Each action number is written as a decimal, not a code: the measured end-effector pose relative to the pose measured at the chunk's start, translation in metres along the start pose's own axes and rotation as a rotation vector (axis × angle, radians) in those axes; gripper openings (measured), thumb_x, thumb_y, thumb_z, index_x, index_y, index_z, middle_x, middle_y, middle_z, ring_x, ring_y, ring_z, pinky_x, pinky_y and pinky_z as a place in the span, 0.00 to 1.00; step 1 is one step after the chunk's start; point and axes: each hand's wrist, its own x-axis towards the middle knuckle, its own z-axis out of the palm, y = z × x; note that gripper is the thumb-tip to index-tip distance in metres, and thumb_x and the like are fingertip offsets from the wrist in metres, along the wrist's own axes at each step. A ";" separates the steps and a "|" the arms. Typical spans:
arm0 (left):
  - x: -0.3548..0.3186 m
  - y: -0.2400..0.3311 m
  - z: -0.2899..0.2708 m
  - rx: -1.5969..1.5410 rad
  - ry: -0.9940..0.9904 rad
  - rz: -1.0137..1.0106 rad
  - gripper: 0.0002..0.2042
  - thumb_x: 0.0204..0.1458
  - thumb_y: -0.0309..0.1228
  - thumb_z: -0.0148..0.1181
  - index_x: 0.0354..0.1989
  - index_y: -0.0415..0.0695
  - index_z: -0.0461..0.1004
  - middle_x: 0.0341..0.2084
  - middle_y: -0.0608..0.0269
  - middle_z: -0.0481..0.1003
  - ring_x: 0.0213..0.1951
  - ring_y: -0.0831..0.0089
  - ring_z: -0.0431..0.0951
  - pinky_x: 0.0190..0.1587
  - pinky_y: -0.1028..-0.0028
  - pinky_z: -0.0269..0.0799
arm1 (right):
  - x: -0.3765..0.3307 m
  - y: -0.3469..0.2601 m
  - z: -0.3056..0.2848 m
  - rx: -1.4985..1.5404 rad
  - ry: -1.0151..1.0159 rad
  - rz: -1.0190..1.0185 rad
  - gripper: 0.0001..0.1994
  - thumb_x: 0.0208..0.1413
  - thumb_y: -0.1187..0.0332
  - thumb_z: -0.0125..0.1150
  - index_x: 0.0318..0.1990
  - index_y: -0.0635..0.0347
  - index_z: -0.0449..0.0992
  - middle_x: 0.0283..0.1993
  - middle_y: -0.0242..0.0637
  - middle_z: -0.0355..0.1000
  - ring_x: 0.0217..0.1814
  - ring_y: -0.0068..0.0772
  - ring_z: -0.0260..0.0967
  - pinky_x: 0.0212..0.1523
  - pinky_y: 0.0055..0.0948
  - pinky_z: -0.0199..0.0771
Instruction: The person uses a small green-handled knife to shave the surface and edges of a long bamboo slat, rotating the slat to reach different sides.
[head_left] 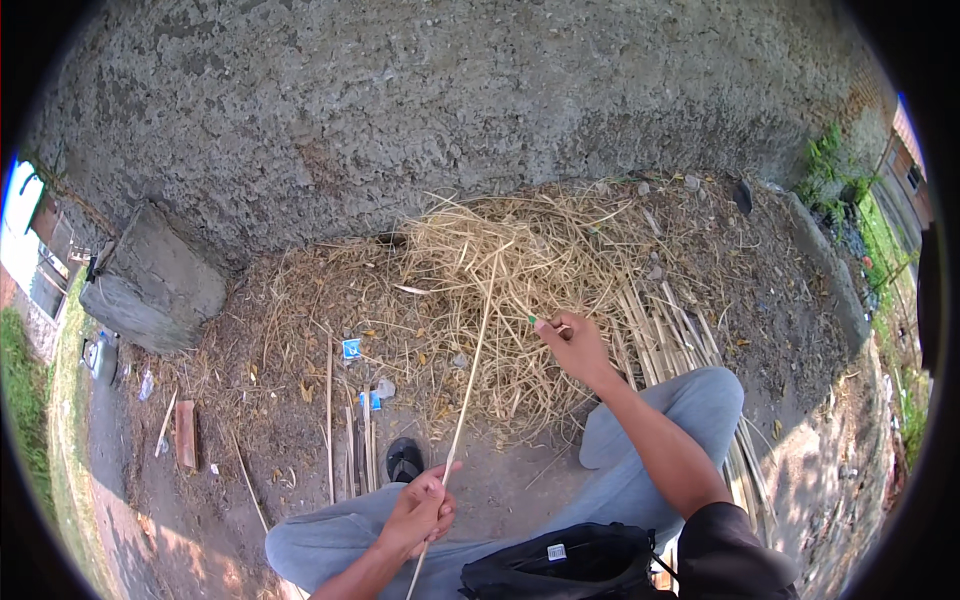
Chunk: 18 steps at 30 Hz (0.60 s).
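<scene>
A long, pale stick (472, 385) runs from 7 o'clock to just past centre, left hand (418, 515) fingers clamped around its lower part. Right hand (578, 350), 4 o'clock: cannot tell if fingers grip. Probably light, springy; hold mid-length.

Dirt ground (512, 478) — heaped pale shavings (515, 370)

We note left hand (418, 515) closed round a long pale strip (470, 390); right hand (577, 350) near it, green spot (532, 319) at tip; straw-coloured heap (515, 365) beyond.

A rough grey wall (450, 100) borders sun-patched dirt ground (785, 350), with probably a building (905, 168) far right.
</scene>
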 end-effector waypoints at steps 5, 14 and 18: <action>0.013 0.017 0.004 0.119 0.011 0.001 0.20 0.67 0.39 0.45 0.63 0.43 0.64 0.23 0.67 0.66 0.14 0.84 0.61 0.16 0.80 0.57 | -0.051 -0.025 0.022 0.061 -0.156 -0.133 0.18 0.59 0.55 0.61 0.32 0.64 0.78 0.18 0.35 0.68 0.19 0.25 0.62 0.24 0.30 0.62; 0.027 0.023 -0.002 -0.031 -0.034 0.069 0.15 0.67 0.42 0.44 0.48 0.43 0.67 0.27 0.58 0.73 0.17 0.74 0.68 0.19 0.74 0.65 | -0.102 -0.033 0.035 0.103 -0.219 -0.509 0.10 0.54 0.66 0.68 0.33 0.64 0.79 0.30 0.42 0.79 0.26 0.33 0.78 0.27 0.27 0.77; 0.029 0.024 0.003 -0.136 0.004 -0.029 0.13 0.66 0.41 0.46 0.41 0.43 0.68 0.24 0.60 0.70 0.15 0.74 0.66 0.18 0.75 0.63 | -0.102 -0.033 0.035 0.023 -0.214 -0.557 0.10 0.51 0.66 0.70 0.33 0.64 0.80 0.35 0.45 0.80 0.33 0.40 0.81 0.34 0.30 0.82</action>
